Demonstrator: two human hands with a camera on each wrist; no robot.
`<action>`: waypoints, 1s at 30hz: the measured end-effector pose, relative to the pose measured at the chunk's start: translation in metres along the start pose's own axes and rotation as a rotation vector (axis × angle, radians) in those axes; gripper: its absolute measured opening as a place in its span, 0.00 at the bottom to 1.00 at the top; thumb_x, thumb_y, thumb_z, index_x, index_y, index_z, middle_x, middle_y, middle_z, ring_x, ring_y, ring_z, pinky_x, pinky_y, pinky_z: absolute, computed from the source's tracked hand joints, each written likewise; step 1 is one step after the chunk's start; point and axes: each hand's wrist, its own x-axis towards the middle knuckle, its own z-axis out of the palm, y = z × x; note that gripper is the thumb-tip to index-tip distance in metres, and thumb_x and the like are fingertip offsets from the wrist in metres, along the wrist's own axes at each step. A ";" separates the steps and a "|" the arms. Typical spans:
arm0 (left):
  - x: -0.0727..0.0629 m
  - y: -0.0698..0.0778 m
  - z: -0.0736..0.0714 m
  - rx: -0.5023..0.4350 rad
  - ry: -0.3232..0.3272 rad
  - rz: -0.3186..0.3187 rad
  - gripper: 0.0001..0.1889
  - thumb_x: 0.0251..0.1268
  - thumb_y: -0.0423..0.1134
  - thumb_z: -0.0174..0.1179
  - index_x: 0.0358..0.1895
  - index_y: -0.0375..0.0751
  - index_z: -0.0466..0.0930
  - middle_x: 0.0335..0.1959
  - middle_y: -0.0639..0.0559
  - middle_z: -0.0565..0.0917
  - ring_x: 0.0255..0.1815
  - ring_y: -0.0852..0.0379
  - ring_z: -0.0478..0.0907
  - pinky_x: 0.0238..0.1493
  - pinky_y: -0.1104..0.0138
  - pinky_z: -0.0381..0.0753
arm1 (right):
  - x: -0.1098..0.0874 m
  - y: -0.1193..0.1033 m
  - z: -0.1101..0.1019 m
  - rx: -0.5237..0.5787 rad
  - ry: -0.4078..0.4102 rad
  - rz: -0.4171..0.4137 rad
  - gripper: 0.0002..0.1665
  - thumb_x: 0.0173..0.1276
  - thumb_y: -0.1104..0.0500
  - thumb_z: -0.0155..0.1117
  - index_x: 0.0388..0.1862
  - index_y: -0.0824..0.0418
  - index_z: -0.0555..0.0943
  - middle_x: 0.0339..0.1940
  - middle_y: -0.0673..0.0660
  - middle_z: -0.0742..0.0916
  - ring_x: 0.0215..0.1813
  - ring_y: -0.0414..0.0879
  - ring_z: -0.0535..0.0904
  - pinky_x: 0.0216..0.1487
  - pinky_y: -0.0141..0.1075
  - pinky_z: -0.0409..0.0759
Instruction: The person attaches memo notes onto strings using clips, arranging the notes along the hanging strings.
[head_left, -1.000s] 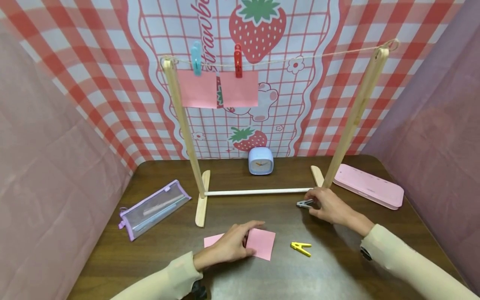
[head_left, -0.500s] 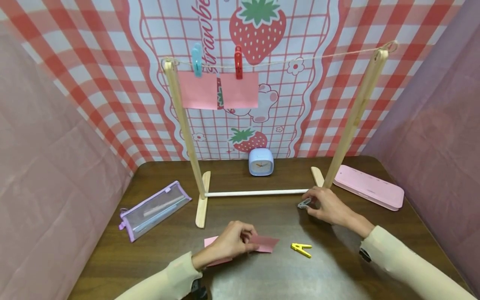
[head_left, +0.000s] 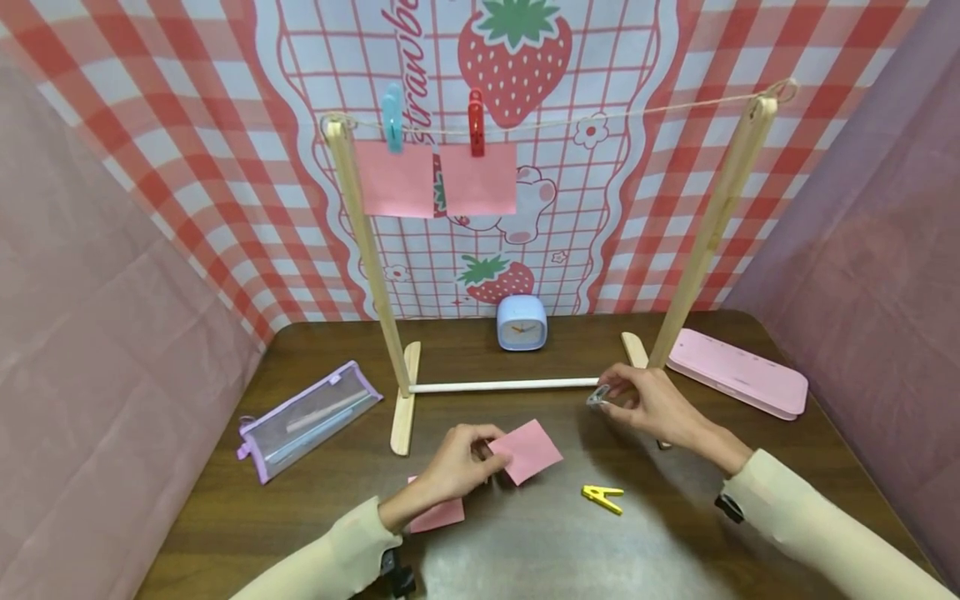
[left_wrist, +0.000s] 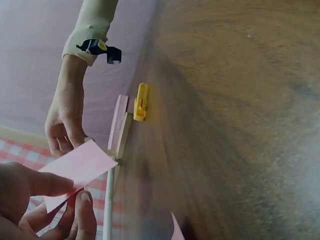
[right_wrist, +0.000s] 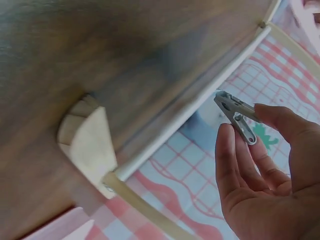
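My left hand (head_left: 461, 462) pinches a pink paper square (head_left: 527, 452) between thumb and fingers, raised above the table. Under that wrist lies another pink paper (head_left: 438, 515), partly hidden. My right hand (head_left: 651, 407) holds a grey clothespin (right_wrist: 235, 112) by its handles, near the right post's foot; in the right wrist view thumb and fingers sit on its two arms. A yellow clothespin (head_left: 602, 498) lies on the table between the hands. Overhead, a light blue clothespin (head_left: 393, 118) and a red clothespin (head_left: 477, 123) each clip a pink paper (head_left: 480, 179) to the string (head_left: 570, 122).
The wooden frame has a left post (head_left: 371, 258), a right post (head_left: 708, 233) and a white crossbar (head_left: 510, 385). Behind it stands a blue clock (head_left: 522, 323). A mesh pencil pouch (head_left: 311, 421) lies left, a pink case (head_left: 738, 373) right.
My left hand has lifted the pink paper off the table and turned it, uncovering more of the other one. My right hand has raised the grey clothespin slightly and shifted it left.
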 end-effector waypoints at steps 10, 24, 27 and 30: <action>0.010 0.006 -0.008 -0.164 0.051 -0.037 0.08 0.70 0.28 0.64 0.48 0.27 0.85 0.36 0.30 0.89 0.30 0.38 0.88 0.34 0.49 0.91 | 0.012 -0.030 -0.016 0.005 0.049 -0.011 0.16 0.62 0.63 0.79 0.48 0.60 0.86 0.37 0.51 0.92 0.38 0.38 0.89 0.36 0.31 0.89; 0.022 0.012 -0.012 -0.350 0.179 -0.112 0.13 0.69 0.29 0.65 0.52 0.24 0.84 0.44 0.26 0.87 0.39 0.53 0.87 0.42 0.57 0.93 | 0.032 -0.067 -0.040 0.018 0.113 -0.120 0.18 0.60 0.67 0.80 0.48 0.62 0.84 0.37 0.51 0.92 0.35 0.36 0.89 0.35 0.28 0.89; 0.024 0.014 -0.012 -0.362 0.187 -0.116 0.13 0.69 0.29 0.65 0.53 0.24 0.84 0.45 0.26 0.87 0.39 0.52 0.87 0.44 0.54 0.93 | 0.037 -0.073 -0.046 0.000 0.130 -0.167 0.18 0.59 0.70 0.79 0.48 0.64 0.84 0.37 0.52 0.92 0.35 0.38 0.89 0.35 0.28 0.89; 0.026 0.015 -0.012 -0.393 0.200 -0.114 0.13 0.70 0.29 0.64 0.53 0.23 0.83 0.46 0.26 0.87 0.38 0.56 0.87 0.45 0.58 0.92 | 0.042 -0.080 -0.052 -0.041 0.144 -0.220 0.18 0.58 0.72 0.78 0.47 0.64 0.84 0.36 0.52 0.91 0.35 0.40 0.88 0.36 0.30 0.90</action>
